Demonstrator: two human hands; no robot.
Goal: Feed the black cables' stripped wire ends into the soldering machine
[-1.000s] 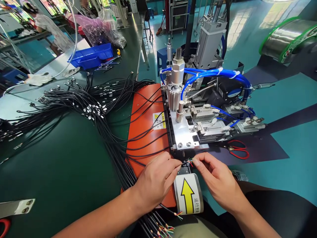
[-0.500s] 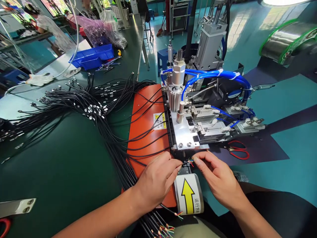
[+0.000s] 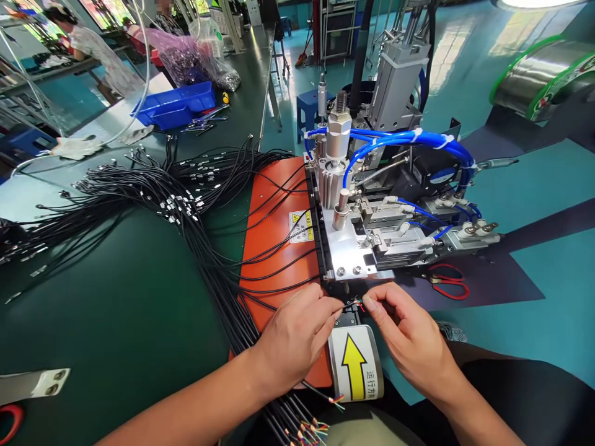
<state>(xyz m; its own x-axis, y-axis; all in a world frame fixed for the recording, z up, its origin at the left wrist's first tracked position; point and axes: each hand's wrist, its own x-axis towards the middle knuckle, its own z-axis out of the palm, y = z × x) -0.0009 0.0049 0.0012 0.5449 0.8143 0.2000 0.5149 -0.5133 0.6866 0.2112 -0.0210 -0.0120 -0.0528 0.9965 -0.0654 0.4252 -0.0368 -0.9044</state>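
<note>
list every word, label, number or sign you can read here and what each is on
"运行方", then a character I can't make out: white plate, beside a yellow arrow.
Warning triangle: sticker on the orange cover; its words are too small to read.
Green-rimmed spool: label too blurred to read.
Clear bag: green print too blurred.

The left grip [image 3: 297, 327] pinches palm-down, facing the right grip [image 3: 413, 334], which seems pinched too.
</note>
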